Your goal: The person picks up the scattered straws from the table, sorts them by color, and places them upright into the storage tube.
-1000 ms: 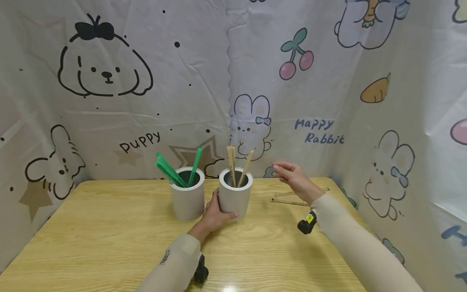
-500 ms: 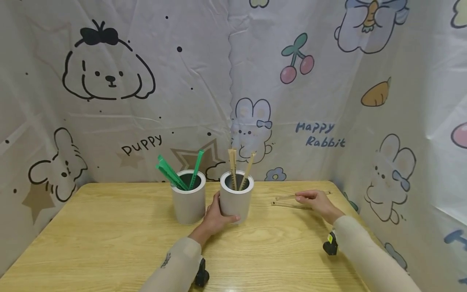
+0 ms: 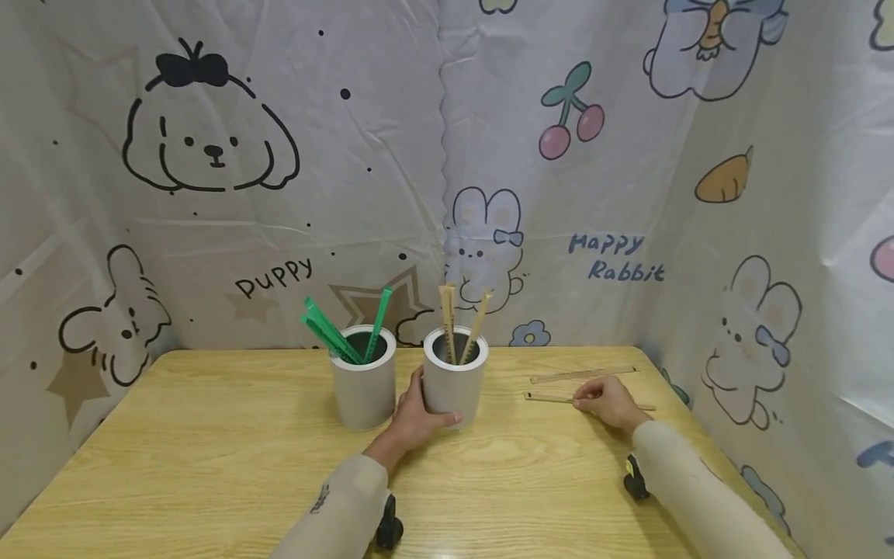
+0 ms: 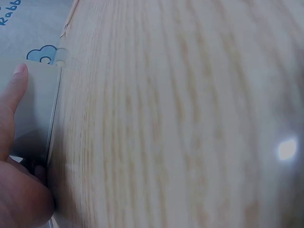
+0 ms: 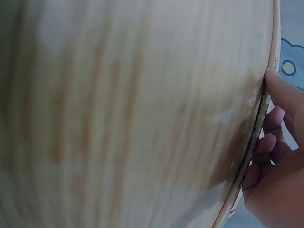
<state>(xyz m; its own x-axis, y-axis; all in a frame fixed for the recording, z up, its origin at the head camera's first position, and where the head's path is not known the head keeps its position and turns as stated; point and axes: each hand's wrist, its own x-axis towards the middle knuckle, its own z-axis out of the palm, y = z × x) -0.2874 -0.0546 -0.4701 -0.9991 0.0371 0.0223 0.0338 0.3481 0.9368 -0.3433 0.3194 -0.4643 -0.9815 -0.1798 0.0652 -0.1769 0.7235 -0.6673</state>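
My left hand grips the right-hand white pen holder low on its side, thumb across the front. Several tan wooden rulers stand in that holder. On the right of the table, the fingers of my right hand pinch a thin tan wooden ruler near its middle. In the right wrist view, dark marks run along the edge of this ruler by the fingertips. A second wooden ruler lies just behind it. The left wrist view shows part of the left hand against the holder.
Another white pen holder stands left of the gripped one, with several green rulers leaning in it. The wooden table ends at a patterned cloth backdrop behind and at both sides.
My right hand has come down from the air beside the pen holder to the rulers, then shifted from the back ruler to the front one. The left hand keeps its grip.
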